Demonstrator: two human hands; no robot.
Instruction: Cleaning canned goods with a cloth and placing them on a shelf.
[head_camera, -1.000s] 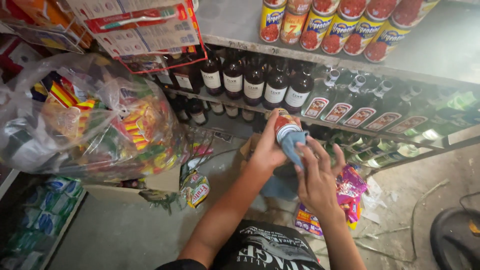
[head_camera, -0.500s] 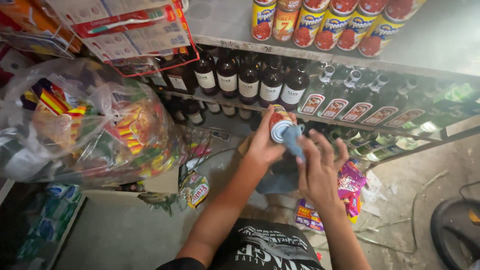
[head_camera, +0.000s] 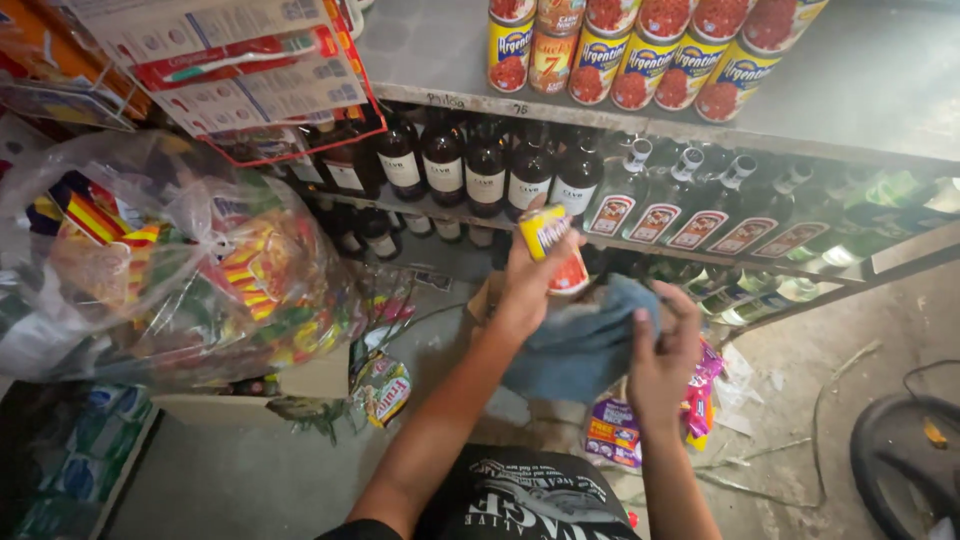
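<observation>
Now: your left hand (head_camera: 525, 290) grips small yellow-red can (head_camera: 553, 248), long axis tilted, held before front edge of bottle shelf (head_camera: 640, 245). Your right hand (head_camera: 660, 365) clutches blue cloth (head_camera: 585, 345) just below can, touching its lower end; right hand nearer cloth.

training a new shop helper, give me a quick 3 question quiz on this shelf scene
1. True or false: the left hand holds a can with a yellow and red label.
2. What does the right hand grip? A) a blue cloth B) a dark bottle C) a plastic bag
3. Fill in: the row of dark bottles stands on the shelf ____ the row of cans.

Key
1. True.
2. A, the blue cloth, held just beneath the can.
3. Below.
</observation>
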